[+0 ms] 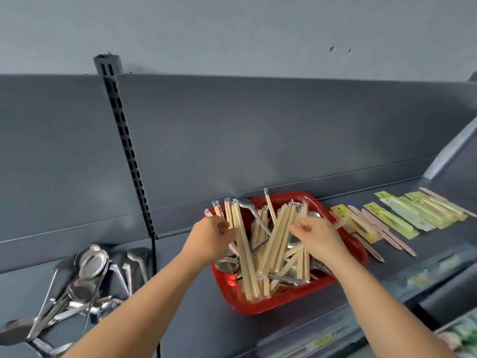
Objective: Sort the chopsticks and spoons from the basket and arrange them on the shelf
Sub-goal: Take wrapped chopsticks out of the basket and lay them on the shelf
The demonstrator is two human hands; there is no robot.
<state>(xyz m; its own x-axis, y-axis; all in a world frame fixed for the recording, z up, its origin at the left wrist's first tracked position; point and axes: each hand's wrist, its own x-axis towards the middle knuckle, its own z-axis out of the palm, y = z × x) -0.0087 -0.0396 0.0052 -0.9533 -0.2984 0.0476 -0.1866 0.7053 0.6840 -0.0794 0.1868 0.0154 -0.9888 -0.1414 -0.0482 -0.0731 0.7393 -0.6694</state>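
Red basket (258, 307) on shelf (196, 319): left hand (210, 232) fingers are gripping chopsticks (244, 254); right hand (316, 235) fingers are pinching a leaning bundle (281, 236).

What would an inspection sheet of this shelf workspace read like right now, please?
Surface: grey shelf, carrying a red basket.
Job's things: loose chopsticks and spoons mixed in the basket; spoon pile at left; packaged chopsticks laid in a row at right.
Clutter: nothing seen.
Grippers: left hand grips a chopstick bundle; right hand pinches chopsticks over the basket.
Cables: nothing seen.
Surroundings: grey back panel, slotted upright, lower shelf with blurred goods.
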